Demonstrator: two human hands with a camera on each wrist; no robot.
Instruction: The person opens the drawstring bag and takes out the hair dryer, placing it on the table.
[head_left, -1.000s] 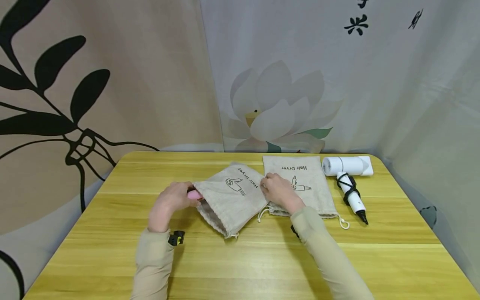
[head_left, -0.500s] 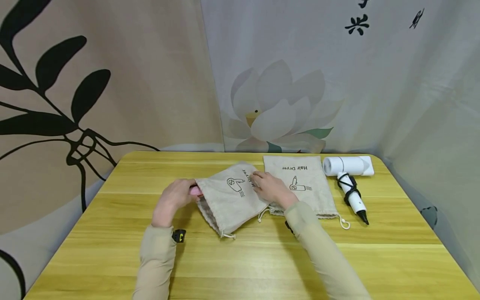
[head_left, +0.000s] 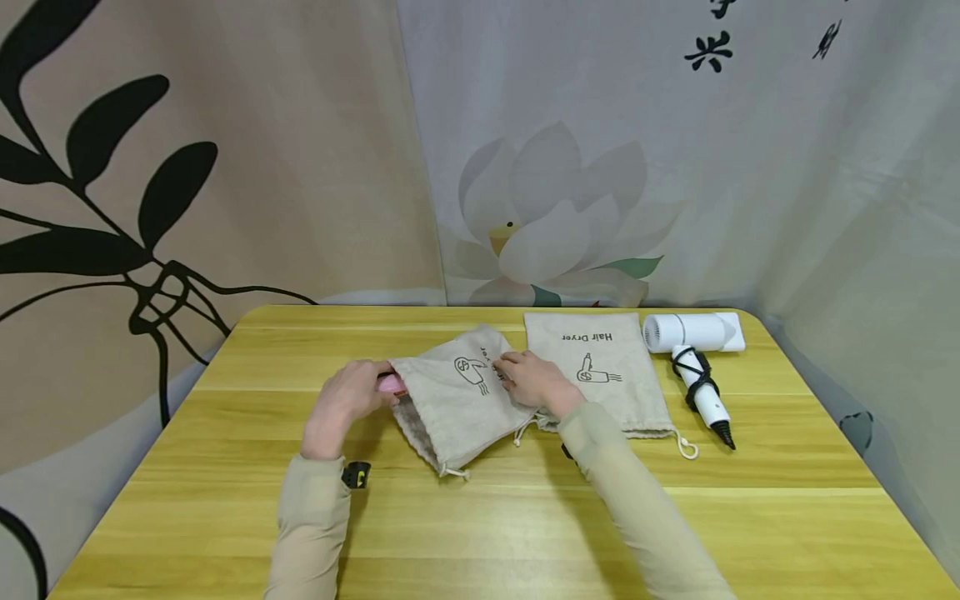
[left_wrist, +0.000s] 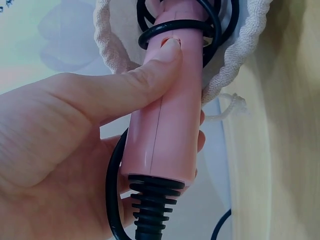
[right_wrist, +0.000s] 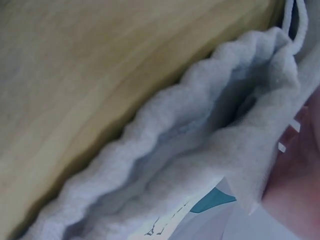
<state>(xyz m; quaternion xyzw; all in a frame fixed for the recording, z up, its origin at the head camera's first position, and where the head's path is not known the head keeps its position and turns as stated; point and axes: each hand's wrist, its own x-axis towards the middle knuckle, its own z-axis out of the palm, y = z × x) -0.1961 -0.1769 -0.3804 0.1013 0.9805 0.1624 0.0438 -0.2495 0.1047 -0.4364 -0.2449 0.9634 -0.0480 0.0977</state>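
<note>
In the head view, my left hand [head_left: 348, 396] is at the mouth of a beige drawstring bag [head_left: 457, 408] printed with a hair dryer drawing. It grips the handle of a pink hair dryer [head_left: 392, 384]. The left wrist view shows the thumb on the handle [left_wrist: 162, 125], near a small red switch, with black cord wound round it. The dryer's far part is inside the bag, hidden. My right hand [head_left: 536, 382] holds the bag near its right edge, fingers over the print; its thumb is hidden. In the right wrist view, that hand [right_wrist: 295, 185] is cut off at the border.
A second bag [head_left: 630, 400], lying flat and marked "Hair Dryer", is beneath the right wrist and forearm. Beyond it is a white hair dryer [head_left: 693, 333] with black cord round its handle. All rest on a wooden table [head_left: 480, 533] before a printed curtain [head_left: 345, 167].
My right hand has moved left, from the bag's right edge onto its print. My left hand has shifted slightly and keeps its grip on the pink hair dryer. The bag's mouth has moved a little.
</note>
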